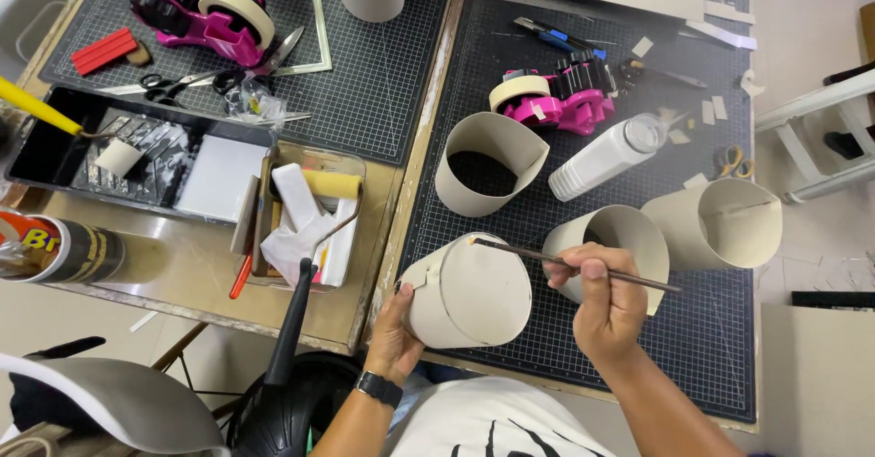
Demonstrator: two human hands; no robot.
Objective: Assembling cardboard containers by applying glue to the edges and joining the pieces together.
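Item: cardboard cylinder (469, 293), hand-held over the table (693, 366).
Left hand (394, 329) clamped around the cylinder's side; right hand (606, 304) pinching a thin brush (574, 263), tip at its upper rim.

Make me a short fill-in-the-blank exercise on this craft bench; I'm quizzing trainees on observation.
1. The right hand holds a thin ____.
2. The left hand steadies a beige cardboard ____.
3. Both tape dispensers are ____ in colour.
4. The left wrist wears a black ____.

Missing words: brush; cylinder; pink; watch
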